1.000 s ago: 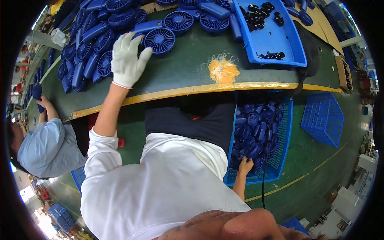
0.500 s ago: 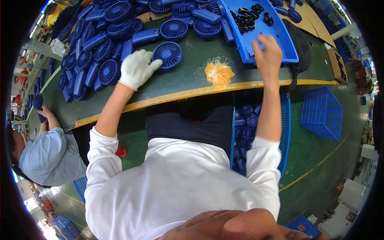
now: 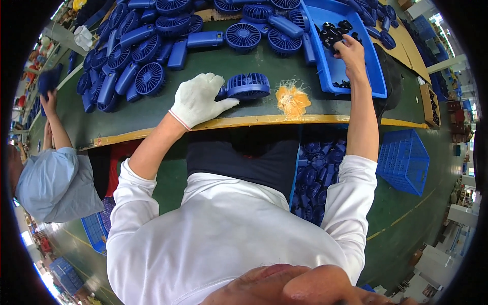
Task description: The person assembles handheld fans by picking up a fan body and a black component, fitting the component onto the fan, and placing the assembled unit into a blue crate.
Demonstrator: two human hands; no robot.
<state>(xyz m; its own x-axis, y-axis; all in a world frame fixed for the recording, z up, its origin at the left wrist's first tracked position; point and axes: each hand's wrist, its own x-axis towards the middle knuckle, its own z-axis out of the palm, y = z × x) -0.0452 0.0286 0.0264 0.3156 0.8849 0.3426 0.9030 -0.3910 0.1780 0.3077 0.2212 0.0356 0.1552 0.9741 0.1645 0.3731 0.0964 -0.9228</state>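
Observation:
My left hand (image 3: 199,99), in a white glove, is closed around the handle of a blue handheld fan (image 3: 248,86). The fan lies on its edge on the green tabletop, its round head pointing right and its handle mostly hidden by the glove. My bare right hand (image 3: 349,53) reaches into a blue tray (image 3: 325,76) at the far right of the table. Its fingers are pinched at a pile of small black parts (image 3: 333,33); whether a part is between them is hidden.
Many blue fans (image 3: 147,46) are heaped along the table's far side. An orange patch (image 3: 293,100) marks the tabletop. A crate of fans (image 3: 317,168) stands below the front edge, a blue crate (image 3: 405,161) on the floor at right. A co-worker (image 3: 56,183) sits at left.
My left hand has taken hold of the fan, turned it on edge and drawn it nearer and to the right. My right hand has moved from above the tray's near end into the black parts.

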